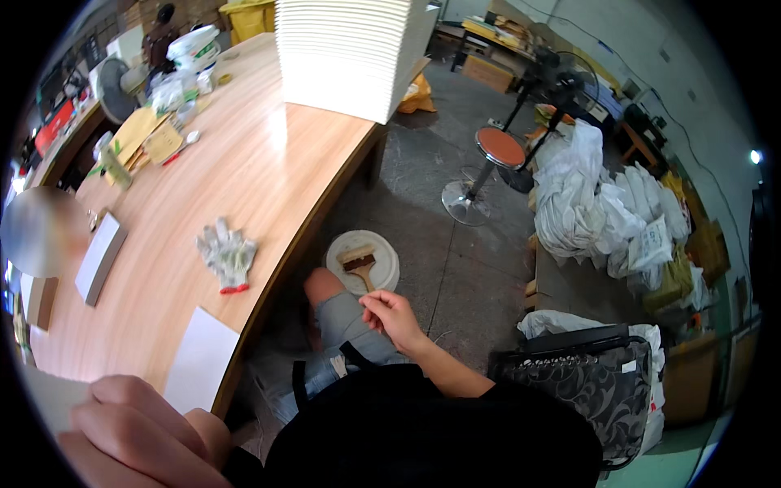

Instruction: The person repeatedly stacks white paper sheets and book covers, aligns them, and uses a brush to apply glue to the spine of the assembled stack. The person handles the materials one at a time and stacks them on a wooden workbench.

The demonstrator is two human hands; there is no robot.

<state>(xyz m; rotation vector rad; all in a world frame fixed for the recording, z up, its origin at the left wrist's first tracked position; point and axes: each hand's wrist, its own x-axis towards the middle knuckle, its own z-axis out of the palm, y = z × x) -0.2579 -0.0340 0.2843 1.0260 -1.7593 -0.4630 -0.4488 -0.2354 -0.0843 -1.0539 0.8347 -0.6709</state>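
Note:
My right hand [394, 322] is over my lap with its fingers curled together in a pinch. Just beyond its fingertips ends the wooden handle of a flat brush [356, 259], which lies across a round white bucket [389, 262] by my knee. Whether the fingers touch that handle, I cannot make out. My left hand [142, 423] is large and close at the lower left, beside a pale grey-white surface [45, 397]; its fingers are hidden. A white sheet [201, 358] lies near it at the table's edge, with a grey-white work glove [228, 256] farther up.
A tall stack of white boards [346, 61] stands on the wooden table [268, 179]. Grey-white blocks [102, 259] lie at the left, near a blurred person [41, 232]. To the right are an orange-topped stool [499, 146], white sacks [569, 195] and a patterned chair [586, 390].

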